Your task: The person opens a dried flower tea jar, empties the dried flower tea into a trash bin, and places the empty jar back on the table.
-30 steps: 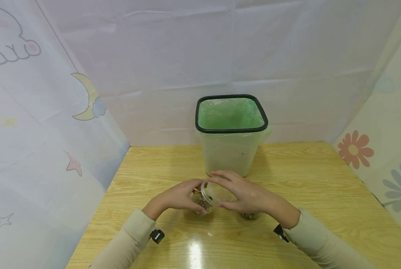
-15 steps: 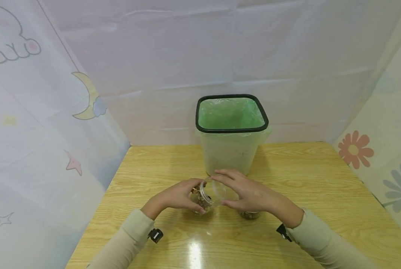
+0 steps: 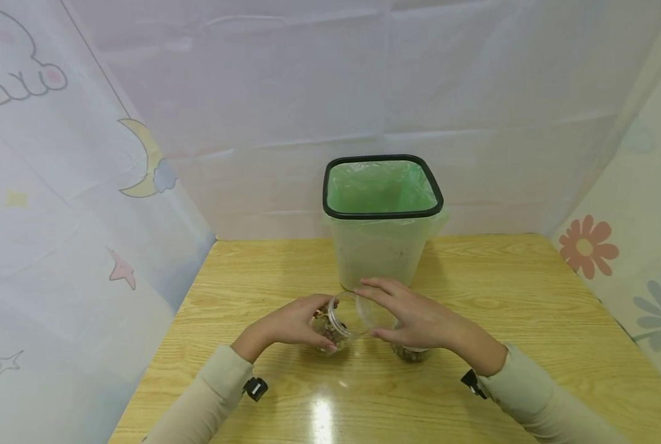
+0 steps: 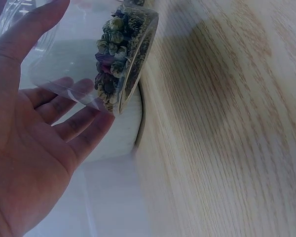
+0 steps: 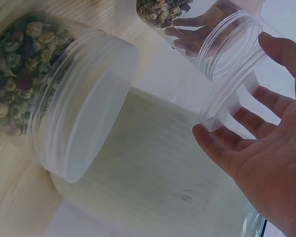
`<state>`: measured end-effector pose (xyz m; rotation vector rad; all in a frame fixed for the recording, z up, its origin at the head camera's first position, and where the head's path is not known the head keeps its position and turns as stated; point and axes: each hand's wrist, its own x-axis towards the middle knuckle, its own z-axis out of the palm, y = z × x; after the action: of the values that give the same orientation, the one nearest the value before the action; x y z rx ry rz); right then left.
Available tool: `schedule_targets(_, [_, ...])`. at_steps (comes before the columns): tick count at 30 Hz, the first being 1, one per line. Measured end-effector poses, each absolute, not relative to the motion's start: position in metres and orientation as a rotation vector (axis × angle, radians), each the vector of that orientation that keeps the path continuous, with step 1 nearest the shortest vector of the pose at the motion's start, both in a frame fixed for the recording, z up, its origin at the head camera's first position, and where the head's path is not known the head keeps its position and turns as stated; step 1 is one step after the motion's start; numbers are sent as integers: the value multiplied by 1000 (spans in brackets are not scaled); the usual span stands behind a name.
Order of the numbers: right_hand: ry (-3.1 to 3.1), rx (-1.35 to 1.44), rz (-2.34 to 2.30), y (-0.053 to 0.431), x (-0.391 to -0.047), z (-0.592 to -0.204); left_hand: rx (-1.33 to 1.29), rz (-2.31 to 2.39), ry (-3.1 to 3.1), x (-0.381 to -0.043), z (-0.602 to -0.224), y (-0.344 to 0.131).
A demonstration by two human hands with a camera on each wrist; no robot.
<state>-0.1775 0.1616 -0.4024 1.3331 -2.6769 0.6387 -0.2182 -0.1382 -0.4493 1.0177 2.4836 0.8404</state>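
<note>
My left hand [image 3: 294, 322] grips a clear jar [image 3: 328, 333], tilted with its mouth toward the right. Dried flower buds [image 4: 116, 54] lie in the bottom of this jar. At the jar's mouth my right hand [image 3: 416, 316] holds a clear screw lid [image 5: 232, 94] by its rim, between thumb and fingers. The lid is off the threads, a small gap from the mouth. Below the right hand stands a second jar [image 3: 410, 354] of dried buds, partly hidden in the head view. Its translucent lid [image 5: 96, 111] is on, as the right wrist view shows.
A bin [image 3: 377, 253] with a black rim and a green liner [image 3: 380, 191] stands behind the hands, close to them. The wooden table [image 3: 253, 271] carries everything. Printed cloth [image 3: 275, 123] walls off the back and both sides.
My right hand has drawn slightly right with the lid, widening its gap from the jar's mouth. The left hand and its jar have barely moved.
</note>
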Motion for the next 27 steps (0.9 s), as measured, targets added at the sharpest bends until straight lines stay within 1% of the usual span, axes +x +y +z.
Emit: schedule_targets(27, [-2630,1282,594,177,-181,-409,1011,838,2490,-219,-448,-141])
